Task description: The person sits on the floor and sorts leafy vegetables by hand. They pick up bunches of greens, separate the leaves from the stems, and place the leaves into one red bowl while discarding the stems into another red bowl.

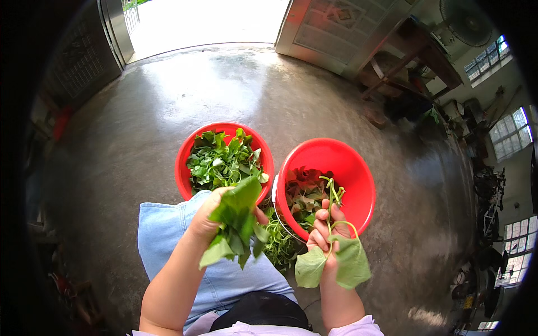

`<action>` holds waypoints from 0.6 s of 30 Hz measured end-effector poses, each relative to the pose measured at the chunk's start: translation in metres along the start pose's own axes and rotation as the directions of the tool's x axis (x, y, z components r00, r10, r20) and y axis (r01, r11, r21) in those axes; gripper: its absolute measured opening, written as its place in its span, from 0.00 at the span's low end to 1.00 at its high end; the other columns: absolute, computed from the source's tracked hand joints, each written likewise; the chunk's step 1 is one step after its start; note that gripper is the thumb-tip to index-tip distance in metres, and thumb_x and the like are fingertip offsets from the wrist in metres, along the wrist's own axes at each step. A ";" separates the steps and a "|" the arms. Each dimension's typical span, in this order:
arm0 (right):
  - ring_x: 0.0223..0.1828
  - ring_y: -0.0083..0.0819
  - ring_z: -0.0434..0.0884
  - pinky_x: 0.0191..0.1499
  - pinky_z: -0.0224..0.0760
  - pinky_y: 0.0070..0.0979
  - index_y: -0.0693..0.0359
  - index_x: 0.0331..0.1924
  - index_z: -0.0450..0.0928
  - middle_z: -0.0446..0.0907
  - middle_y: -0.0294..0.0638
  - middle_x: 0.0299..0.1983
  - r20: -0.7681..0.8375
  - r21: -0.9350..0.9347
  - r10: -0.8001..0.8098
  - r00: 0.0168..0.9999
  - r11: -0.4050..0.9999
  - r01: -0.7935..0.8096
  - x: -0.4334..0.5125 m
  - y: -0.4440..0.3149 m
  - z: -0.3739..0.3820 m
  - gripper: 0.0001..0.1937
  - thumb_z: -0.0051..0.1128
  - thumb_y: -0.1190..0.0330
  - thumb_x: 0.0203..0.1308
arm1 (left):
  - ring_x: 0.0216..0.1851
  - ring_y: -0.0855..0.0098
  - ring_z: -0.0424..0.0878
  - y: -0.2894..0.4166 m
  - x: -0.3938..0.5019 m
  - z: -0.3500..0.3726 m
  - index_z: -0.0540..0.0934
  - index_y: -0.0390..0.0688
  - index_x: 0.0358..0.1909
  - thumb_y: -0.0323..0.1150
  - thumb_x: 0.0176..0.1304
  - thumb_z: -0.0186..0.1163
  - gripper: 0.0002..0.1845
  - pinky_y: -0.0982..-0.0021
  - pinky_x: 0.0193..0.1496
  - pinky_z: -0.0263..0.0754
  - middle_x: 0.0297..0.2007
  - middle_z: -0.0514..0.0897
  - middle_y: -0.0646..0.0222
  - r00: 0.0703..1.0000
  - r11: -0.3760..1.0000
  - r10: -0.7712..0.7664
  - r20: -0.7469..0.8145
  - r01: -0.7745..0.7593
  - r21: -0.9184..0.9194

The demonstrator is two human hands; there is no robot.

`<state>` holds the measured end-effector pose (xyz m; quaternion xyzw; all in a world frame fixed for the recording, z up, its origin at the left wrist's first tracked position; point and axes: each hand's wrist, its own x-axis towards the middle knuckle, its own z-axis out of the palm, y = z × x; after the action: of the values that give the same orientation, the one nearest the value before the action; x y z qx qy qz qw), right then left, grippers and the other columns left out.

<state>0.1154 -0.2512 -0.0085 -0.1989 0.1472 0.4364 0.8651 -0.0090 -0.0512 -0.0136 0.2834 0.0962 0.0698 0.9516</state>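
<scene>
A bunch of broad green leaves (239, 218) is gripped in my left hand (209, 212), just over my knee in light blue denim. My right hand (321, 229) pinches a few leafy stems (332, 191) whose two large leaves (352, 261) hang down over my wrist. That hand is in front of a red bucket (349, 168) with a wire handle, partly filled with leaves (309, 193). Beyond my left hand stands a red basin (181, 168) heaped with green leaves (222, 161). Between and below the two containers lies a pile of green stems (279, 241), partly hidden by my leg.
Smooth concrete floor (138, 138) surrounds the containers. Ahead, a bright doorway stands between a dark door (80, 59) and a metal door (328, 33). A wooden table (420, 54) and a fan (466, 21) are at the far right. Assorted items line the right wall.
</scene>
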 end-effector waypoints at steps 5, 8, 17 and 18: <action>0.11 0.17 0.58 0.09 0.49 0.14 0.67 0.44 0.76 0.77 0.43 0.30 0.021 0.054 0.041 0.999 0.998 -0.042 0.002 -0.002 0.006 0.12 0.48 0.67 0.65 | 0.28 0.82 0.77 -0.014 0.004 0.016 0.79 0.39 0.32 0.34 0.57 0.62 0.09 0.79 0.32 0.73 0.28 0.81 0.74 0.990 0.983 -0.134 0.035 0.128 0.135; 0.11 0.16 0.58 0.10 0.51 0.14 0.67 0.43 0.76 0.76 0.42 0.30 0.078 0.025 0.028 0.997 0.999 -0.030 0.002 -0.001 0.008 0.12 0.48 0.66 0.65 | 0.24 0.88 0.71 -0.018 0.011 0.035 0.75 0.43 0.21 0.31 0.58 0.60 0.09 0.83 0.27 0.65 0.22 0.76 0.79 0.962 0.898 -0.264 -0.075 0.274 0.344; 0.14 0.14 0.65 0.17 0.57 0.10 0.64 0.39 0.77 0.80 0.38 0.29 0.020 -0.498 -0.378 0.926 0.799 0.337 -0.002 0.016 0.018 0.08 0.54 0.68 0.61 | 0.21 0.76 0.76 -0.043 0.018 0.070 0.81 0.38 0.29 0.27 0.52 0.59 0.05 0.73 0.29 0.71 0.21 0.80 0.64 0.984 0.754 -0.137 0.117 0.027 0.656; 0.14 0.14 0.65 0.17 0.57 0.10 0.64 0.39 0.77 0.80 0.38 0.29 0.029 -0.496 -0.379 0.925 0.798 0.343 -0.004 0.015 0.018 0.08 0.54 0.68 0.61 | 0.22 0.78 0.76 -0.043 0.018 0.067 0.81 0.36 0.29 0.26 0.52 0.58 0.05 0.74 0.29 0.71 0.21 0.80 0.65 0.983 0.586 -0.130 0.131 -0.030 0.810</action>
<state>0.1028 -0.2371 0.0060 -0.4525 0.0214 0.2791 0.8467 0.0265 -0.1187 0.0145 0.6868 0.0409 -0.0335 0.7250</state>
